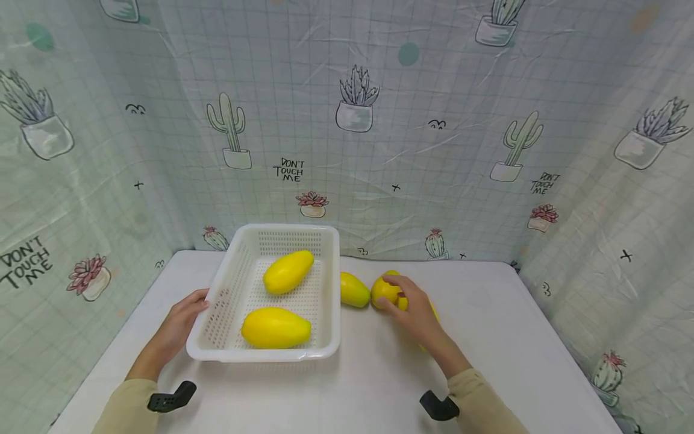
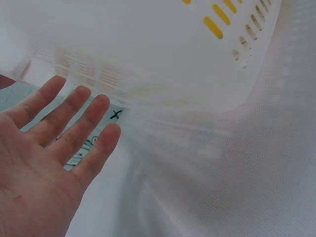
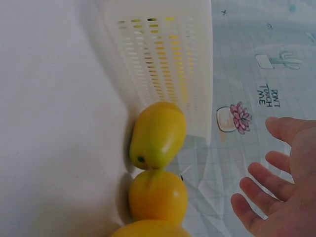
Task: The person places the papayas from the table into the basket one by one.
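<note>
A white perforated plastic basket [image 1: 336, 289] stands on the table with two yellow mango-like fruits inside, one farther back [image 1: 288, 272] and one in front [image 1: 275, 328]. My left hand [image 1: 179, 322] touches the basket's left side; the left wrist view shows its fingers [image 2: 89, 113] extended along the basket wall. Right of the basket lies a yellow-green fruit [image 3: 159, 134], touching a rounder yellow fruit [image 3: 158, 196]. Above that rounder one hovers my right hand [image 1: 417, 310], fingers spread and relaxed, holding nothing. More yellow fruit [image 3: 150, 229] is partly hidden beneath that hand in the head view.
A white cloth covers the table [image 1: 509, 337]. Behind and at both sides hangs a curtain [image 1: 412, 157] printed with cacti, which meets the table's back edge. Black wrist devices sit on both forearms, left [image 1: 172, 398] and right [image 1: 439, 407].
</note>
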`<state>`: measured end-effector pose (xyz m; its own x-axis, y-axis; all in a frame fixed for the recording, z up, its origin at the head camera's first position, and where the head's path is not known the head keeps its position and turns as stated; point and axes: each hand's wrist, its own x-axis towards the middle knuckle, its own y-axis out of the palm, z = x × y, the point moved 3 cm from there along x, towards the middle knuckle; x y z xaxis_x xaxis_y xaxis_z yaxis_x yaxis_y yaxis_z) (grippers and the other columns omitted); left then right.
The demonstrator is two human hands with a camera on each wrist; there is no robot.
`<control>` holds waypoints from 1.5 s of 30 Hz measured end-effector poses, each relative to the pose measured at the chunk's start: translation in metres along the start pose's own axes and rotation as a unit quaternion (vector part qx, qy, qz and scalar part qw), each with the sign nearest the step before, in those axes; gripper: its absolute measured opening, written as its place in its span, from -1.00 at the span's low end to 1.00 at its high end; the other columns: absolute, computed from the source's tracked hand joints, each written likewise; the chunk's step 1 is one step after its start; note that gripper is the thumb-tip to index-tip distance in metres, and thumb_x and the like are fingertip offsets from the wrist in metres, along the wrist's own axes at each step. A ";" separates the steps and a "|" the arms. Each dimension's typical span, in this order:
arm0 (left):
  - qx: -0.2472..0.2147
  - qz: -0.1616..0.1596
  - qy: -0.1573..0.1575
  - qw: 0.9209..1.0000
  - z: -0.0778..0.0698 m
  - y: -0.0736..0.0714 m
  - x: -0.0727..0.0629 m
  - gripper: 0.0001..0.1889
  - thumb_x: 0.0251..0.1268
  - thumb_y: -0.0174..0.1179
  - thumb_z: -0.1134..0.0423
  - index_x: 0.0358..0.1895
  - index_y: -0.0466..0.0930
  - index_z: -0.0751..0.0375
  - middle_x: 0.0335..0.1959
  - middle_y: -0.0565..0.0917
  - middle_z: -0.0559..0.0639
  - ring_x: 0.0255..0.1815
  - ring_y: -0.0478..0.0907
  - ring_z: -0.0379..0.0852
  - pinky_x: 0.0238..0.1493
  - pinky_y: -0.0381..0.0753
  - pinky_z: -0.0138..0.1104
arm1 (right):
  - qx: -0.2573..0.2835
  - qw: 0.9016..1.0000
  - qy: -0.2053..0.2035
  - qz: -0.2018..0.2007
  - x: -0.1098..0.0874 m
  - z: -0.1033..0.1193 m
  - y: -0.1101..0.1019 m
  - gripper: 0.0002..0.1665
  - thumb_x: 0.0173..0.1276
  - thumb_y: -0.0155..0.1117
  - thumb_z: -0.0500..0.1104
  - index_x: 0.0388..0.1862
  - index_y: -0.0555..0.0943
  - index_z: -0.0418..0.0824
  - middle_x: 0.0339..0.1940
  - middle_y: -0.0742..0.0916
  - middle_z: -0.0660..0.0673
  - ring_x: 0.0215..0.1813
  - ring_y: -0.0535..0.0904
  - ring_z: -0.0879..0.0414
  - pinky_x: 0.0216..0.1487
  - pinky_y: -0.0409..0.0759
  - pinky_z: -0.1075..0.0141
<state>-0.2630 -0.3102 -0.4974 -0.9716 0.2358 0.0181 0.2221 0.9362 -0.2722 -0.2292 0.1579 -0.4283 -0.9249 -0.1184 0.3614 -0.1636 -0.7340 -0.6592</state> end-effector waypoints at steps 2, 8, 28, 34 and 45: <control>0.000 0.000 0.000 1.000 0.001 0.000 0.000 -0.43 0.56 -0.27 -0.05 0.43 0.14 0.26 0.09 0.47 -0.43 0.04 0.50 -0.49 0.01 0.50 -0.54 | -0.006 1.000 -0.001 -0.001 -0.001 -0.003 -0.001 -0.46 0.30 0.34 -0.08 0.23 0.49 -0.17 0.22 0.60 -0.11 0.22 0.53 -0.09 0.14 0.57 0.01; 0.001 -0.003 0.001 1.000 0.001 0.000 0.001 -0.43 0.56 -0.27 -0.05 0.42 0.15 0.25 0.09 0.48 -0.43 0.03 0.50 -0.49 0.01 0.50 -0.54 | -0.014 1.000 -0.004 -0.002 -0.003 -0.010 -0.004 -0.46 0.33 0.30 -0.06 0.25 0.47 -0.16 0.26 0.57 -0.10 0.26 0.50 -0.04 0.17 0.55 0.00; -0.003 0.000 0.008 1.000 0.001 0.001 0.000 -0.44 0.57 -0.27 -0.03 0.42 0.13 0.27 0.10 0.47 -0.41 0.03 0.51 -0.48 0.00 0.53 -0.51 | -0.028 0.999 -0.004 -0.016 -0.009 -0.022 -0.012 -0.49 0.35 0.28 -0.04 0.24 0.47 -0.14 0.22 0.59 -0.10 0.23 0.51 -0.03 0.16 0.57 0.03; -0.004 0.002 0.010 1.000 0.000 0.001 0.000 -0.44 0.57 -0.26 -0.03 0.43 0.13 0.27 0.11 0.47 -0.41 0.04 0.51 -0.48 0.00 0.53 -0.50 | -0.028 1.000 0.000 -0.014 -0.011 -0.027 -0.014 -0.47 0.35 0.28 -0.02 0.25 0.46 -0.15 0.24 0.59 -0.10 0.22 0.50 -0.03 0.16 0.57 0.02; 0.004 -0.004 -0.001 1.000 -0.002 0.002 -0.002 -0.41 0.55 -0.26 -0.07 0.45 0.12 0.25 0.13 0.45 -0.41 0.05 0.49 -0.51 0.01 0.51 -0.53 | -0.032 0.999 0.014 -0.013 -0.014 -0.036 -0.018 -0.43 0.35 0.28 0.00 0.28 0.44 -0.15 0.26 0.57 -0.11 0.25 0.48 -0.04 0.18 0.55 -0.01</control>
<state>-0.2607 -0.3083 -0.4961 -0.9736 0.2277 0.0175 0.2140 0.9360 -0.2794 -0.2254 0.1965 -0.4453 -0.9293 -0.0806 0.3605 -0.2081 -0.6919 -0.6913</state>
